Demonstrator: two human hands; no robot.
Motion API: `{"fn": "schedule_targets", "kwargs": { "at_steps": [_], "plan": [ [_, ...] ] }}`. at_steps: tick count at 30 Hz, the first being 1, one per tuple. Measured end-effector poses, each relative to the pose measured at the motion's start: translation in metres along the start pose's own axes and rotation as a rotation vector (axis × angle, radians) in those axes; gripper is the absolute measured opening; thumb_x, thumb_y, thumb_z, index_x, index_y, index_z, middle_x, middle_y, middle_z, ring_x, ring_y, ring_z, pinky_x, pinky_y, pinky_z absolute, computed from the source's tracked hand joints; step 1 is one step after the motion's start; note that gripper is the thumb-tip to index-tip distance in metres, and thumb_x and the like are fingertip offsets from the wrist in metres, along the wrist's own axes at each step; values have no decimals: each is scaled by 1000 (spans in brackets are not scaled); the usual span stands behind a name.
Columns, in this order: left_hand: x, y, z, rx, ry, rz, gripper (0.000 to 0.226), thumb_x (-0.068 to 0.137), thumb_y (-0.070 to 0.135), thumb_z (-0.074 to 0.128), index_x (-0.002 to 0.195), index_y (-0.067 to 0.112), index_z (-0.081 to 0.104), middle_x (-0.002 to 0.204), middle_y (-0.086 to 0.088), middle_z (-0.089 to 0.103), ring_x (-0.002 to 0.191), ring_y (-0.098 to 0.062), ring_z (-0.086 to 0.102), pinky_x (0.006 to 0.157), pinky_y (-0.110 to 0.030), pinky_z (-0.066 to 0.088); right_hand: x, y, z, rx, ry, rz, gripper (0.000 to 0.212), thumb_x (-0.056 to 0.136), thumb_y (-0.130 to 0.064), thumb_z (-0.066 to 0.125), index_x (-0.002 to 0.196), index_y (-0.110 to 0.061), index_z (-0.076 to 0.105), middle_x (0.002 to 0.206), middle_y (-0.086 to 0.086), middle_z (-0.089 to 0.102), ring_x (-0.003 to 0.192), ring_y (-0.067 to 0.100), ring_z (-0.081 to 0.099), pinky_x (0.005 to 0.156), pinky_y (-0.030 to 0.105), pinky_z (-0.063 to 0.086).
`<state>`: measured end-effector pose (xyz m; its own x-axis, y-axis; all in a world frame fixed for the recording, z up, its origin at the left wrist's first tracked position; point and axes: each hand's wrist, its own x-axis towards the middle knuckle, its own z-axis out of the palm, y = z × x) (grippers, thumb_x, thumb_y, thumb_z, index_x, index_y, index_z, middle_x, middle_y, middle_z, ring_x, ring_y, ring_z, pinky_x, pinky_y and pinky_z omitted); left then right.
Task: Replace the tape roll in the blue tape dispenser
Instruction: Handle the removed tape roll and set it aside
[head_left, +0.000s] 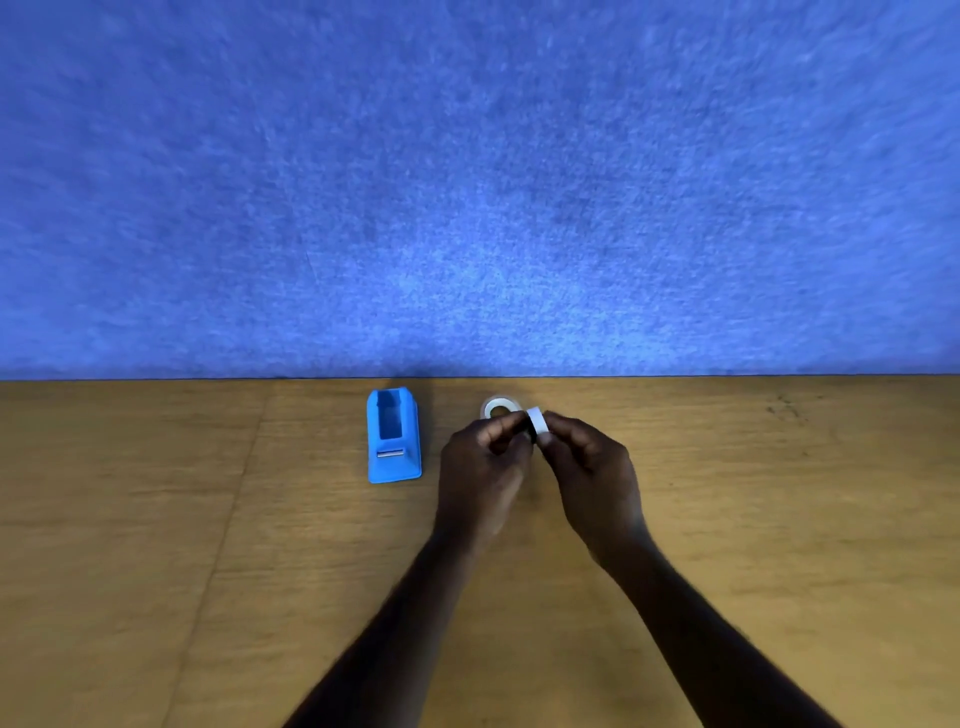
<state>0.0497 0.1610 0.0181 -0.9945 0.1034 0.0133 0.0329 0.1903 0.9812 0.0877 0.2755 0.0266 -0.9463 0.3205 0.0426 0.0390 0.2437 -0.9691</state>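
Note:
The blue tape dispenser stands on the wooden table near its far edge, with its roll slot empty and the metal cutter at the near end. To its right my left hand and my right hand meet above the table, both pinching a small white tape roll with a dark core, held on edge between the fingertips. A second tape roll, pale and translucent, lies flat on the table just behind my left fingers, partly hidden by them.
A blue felt wall rises straight from the table's far edge, close behind the dispenser and the rolls. Bare wood stretches to the left, to the right and toward me.

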Motion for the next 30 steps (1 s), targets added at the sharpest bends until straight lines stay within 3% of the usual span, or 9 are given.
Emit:
{"fn": "schedule_targets", "kwargs": {
  "at_steps": [3,7,11,14,17,21,26,30],
  "plan": [
    [0,-1,2,8,20,-17,26,88,7,65,110,16,76,90,12,76,78,11,67,72,-11,49,4,-3,-4,212,-34,132,22,89,-4,61,101,-19,71,96,0,76,95,18,70,90,39,55],
    [-2,1,1,-13,21,-25,25,87,7,70,111,13,75,88,14,74,77,12,67,72,-8,50,9,-2,-10,359,-47,268,34,87,1,62,119,-10,60,103,8,74,99,24,69,91,36,54],
    [-3,2,3,-11,30,-26,25,86,8,72,110,14,75,85,20,72,79,13,67,72,-7,49,10,-4,-15,403,-134,219,25,88,2,58,99,-13,73,100,12,74,90,20,67,83,32,52],
    [-3,-1,4,-18,61,-44,27,86,9,71,112,16,74,94,10,77,86,3,70,79,-18,53,15,4,-18,410,-75,246,22,87,-2,61,105,-11,71,104,16,72,93,21,65,86,36,51],
    [-4,-5,2,-16,68,-43,29,86,6,70,114,15,73,95,6,77,85,-4,72,75,-19,55,26,15,-22,195,68,244,31,84,-8,69,114,-12,66,104,3,72,94,12,66,86,27,52],
    [-3,-7,3,-48,84,-56,32,85,4,70,116,11,72,97,8,75,84,4,70,74,-10,51,39,21,-29,-283,170,101,34,79,-18,74,111,-20,65,96,-10,69,86,5,65,72,17,47],
    [-5,-7,6,-83,113,-60,31,85,1,70,114,10,70,97,14,73,85,5,69,83,-23,56,59,26,-34,-555,143,-51,31,77,-9,72,106,-12,63,98,5,70,85,22,66,75,32,52],
    [-5,-7,5,-102,119,-62,28,85,0,69,107,17,67,100,11,72,86,3,69,79,-15,54,71,30,-34,-640,97,-64,32,79,-6,67,110,-10,61,100,7,67,85,18,58,67,16,39]
  ]
}}
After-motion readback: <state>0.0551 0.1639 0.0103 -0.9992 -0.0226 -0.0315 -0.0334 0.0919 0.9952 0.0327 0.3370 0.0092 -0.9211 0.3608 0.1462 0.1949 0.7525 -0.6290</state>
